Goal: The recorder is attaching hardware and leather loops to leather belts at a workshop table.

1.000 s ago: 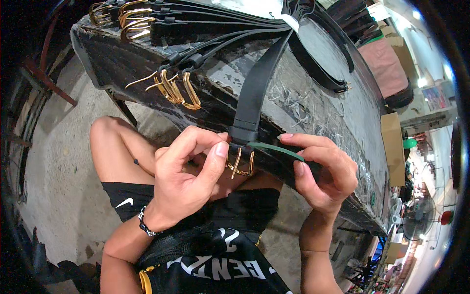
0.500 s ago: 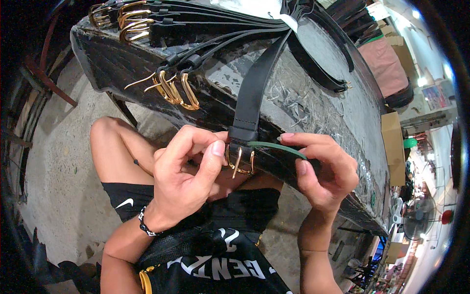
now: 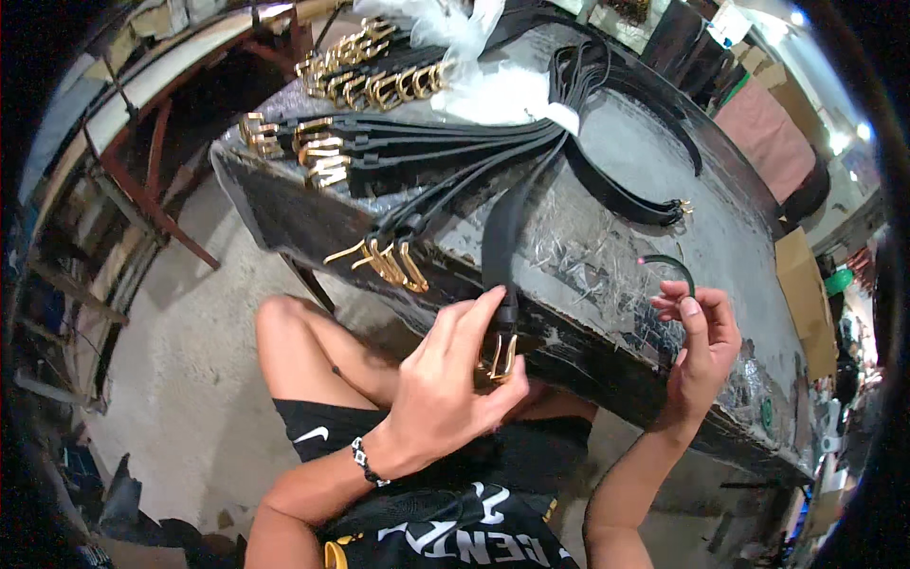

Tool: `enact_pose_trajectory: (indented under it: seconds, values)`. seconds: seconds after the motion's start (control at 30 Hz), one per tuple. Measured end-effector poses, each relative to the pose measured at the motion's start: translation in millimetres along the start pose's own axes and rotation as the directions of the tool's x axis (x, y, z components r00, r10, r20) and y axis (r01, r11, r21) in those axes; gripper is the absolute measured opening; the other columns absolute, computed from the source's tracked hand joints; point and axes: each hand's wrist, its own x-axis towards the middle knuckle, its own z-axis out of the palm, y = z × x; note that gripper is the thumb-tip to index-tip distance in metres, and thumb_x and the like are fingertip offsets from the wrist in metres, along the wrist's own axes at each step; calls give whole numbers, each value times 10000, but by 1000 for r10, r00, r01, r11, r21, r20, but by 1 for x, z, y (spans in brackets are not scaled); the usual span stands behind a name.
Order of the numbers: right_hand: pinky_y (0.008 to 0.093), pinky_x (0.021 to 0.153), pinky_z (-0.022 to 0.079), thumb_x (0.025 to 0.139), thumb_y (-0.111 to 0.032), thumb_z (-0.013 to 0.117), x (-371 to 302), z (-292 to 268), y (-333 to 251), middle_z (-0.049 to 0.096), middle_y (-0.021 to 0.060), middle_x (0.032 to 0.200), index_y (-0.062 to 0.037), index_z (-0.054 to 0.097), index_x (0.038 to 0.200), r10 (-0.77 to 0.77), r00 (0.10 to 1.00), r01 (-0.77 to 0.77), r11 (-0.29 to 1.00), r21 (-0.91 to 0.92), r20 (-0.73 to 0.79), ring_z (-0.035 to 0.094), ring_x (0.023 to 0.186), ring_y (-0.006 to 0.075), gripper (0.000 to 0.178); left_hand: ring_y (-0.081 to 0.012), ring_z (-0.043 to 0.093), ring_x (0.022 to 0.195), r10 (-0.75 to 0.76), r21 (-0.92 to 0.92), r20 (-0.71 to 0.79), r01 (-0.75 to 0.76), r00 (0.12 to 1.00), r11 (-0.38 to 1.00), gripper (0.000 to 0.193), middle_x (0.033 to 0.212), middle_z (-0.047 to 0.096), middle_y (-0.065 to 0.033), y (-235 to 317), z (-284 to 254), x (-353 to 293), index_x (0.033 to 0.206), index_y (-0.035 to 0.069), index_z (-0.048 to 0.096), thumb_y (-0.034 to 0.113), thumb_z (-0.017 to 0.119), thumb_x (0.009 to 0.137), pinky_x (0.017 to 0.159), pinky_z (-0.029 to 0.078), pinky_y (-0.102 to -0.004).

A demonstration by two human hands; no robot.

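Observation:
My left hand [image 3: 445,360] is closed around the buckle end of a black belt [image 3: 503,242]. Between its fingers and thumb shows the belt's gold buckle [image 3: 503,357], just beyond the table's near edge. Off to the right, my right hand [image 3: 703,332] pinches a thin dark green strip [image 3: 681,266], which curves up and left above the table top. The strip's free tip looks pinkish. This belt runs up to a bundle of black belts [image 3: 455,152] gathered by a white tie [image 3: 563,119]. Several gold buckles [image 3: 384,264] from that bundle hang at the table's near left edge.
The worn, dark-topped table [image 3: 607,308] fills the middle. More belts with gold buckles [image 3: 393,87] lie at the far left beside clear plastic wrap [image 3: 464,33]. A green ring [image 3: 767,413] lies near the right corner. Cardboard [image 3: 806,294] stands beyond it.
My right hand has drawn the green strip away from the buckle, to the right. My left hand has shifted from beside the buckle to around it. The whole view has also moved.

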Motion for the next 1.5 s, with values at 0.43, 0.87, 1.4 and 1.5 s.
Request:
enact_pose_trajectory:
  seconds: [0.43,0.87,1.4,1.5]
  values:
    - [276,779,558,973,-61,652,-1,0,-5,744,102,964,34,636,959,117,992,-112,988,111,-44,708,842,131,98,-51,559,564,-116,60,-112,124,987,991,215,695,590,19,-14,-106,64,1040,-41,716,160,642,1024,502,407,-214]
    - [247,685,528,939,-68,682,-1,-4,3,689,30,795,15,645,882,90,993,-78,985,155,-71,674,748,86,107,-74,392,509,-125,256,-134,156,983,954,278,536,458,-60,-7,-77,37,785,-56,651,124,684,995,464,293,-315]
    - [254,704,533,950,-41,652,-1,-2,2,707,47,847,20,638,914,93,995,-85,985,148,-48,677,759,88,72,-109,551,523,-189,381,-19,181,982,907,183,606,619,-108,11,-55,45,987,-21,762,157,746,947,527,428,-273]
    - [257,707,536,947,-36,648,-1,-5,4,716,62,866,25,632,921,102,992,-92,986,137,-70,682,764,92,68,-57,532,548,-158,155,132,137,979,978,163,593,631,-60,7,-74,31,980,-43,758,116,732,953,525,416,-251]
